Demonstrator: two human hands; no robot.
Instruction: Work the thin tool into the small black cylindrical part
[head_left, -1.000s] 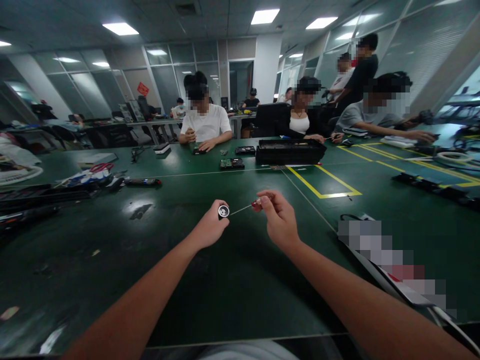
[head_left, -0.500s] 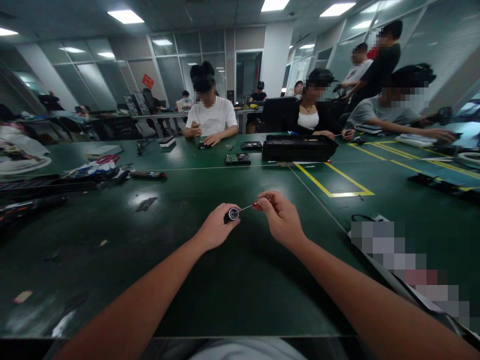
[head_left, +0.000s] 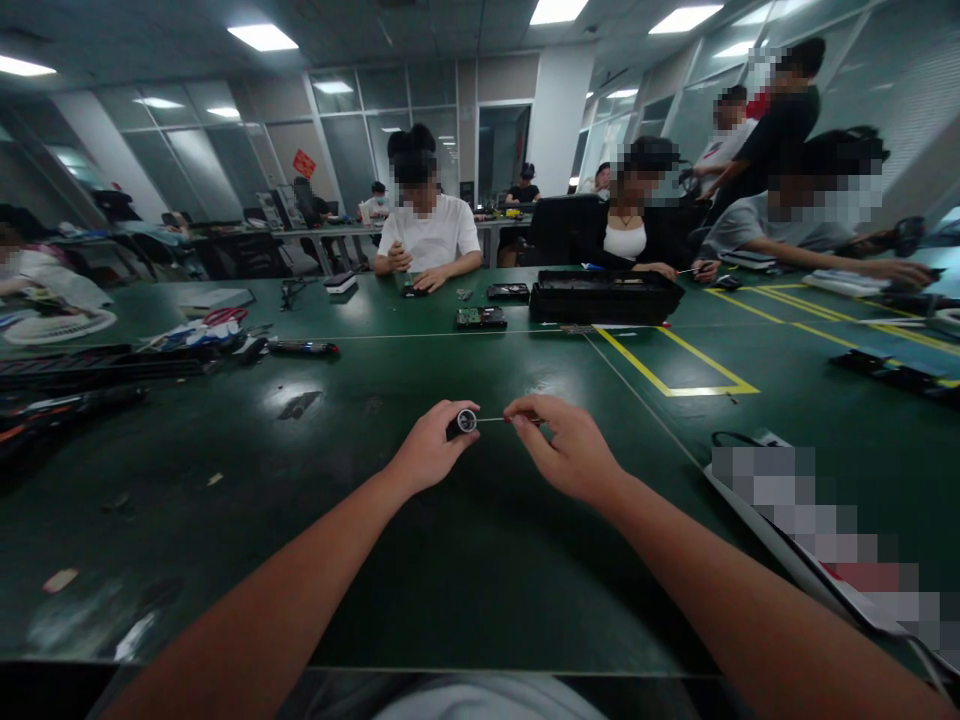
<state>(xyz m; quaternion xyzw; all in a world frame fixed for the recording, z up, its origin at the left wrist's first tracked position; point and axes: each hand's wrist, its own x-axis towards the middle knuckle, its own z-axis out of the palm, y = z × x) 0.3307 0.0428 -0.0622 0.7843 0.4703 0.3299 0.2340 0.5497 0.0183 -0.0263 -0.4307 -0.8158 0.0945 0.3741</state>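
Above the middle of the green table, my left hand (head_left: 431, 447) is closed around a short black cylinder (head_left: 461, 424) that looks like a flashlight. Its round, silver-rimmed end faces me. My right hand (head_left: 562, 445) pinches a thin screwdriver (head_left: 491, 419) by its reddish handle, most of which the fingers hide. The slim metal shaft points left, nearly level, and its tip reaches the side of the cylinder's rim. Whether the tip sits in a slot or only touches there, I cannot make out.
Across the green table (head_left: 420, 570), a co-worker (head_left: 431, 235) handles a small dark part. A long black box (head_left: 607, 298) and a circuit board (head_left: 481, 317) stand before me. Tools and red scissors (head_left: 225, 316) lie left; a blurred white packet (head_left: 825, 530) lies right.
My right hand has dropped slightly and turned, so the screwdriver shaft is now closer to level. The left hand keeps its hold on the cylinder. The view has shifted slightly left.
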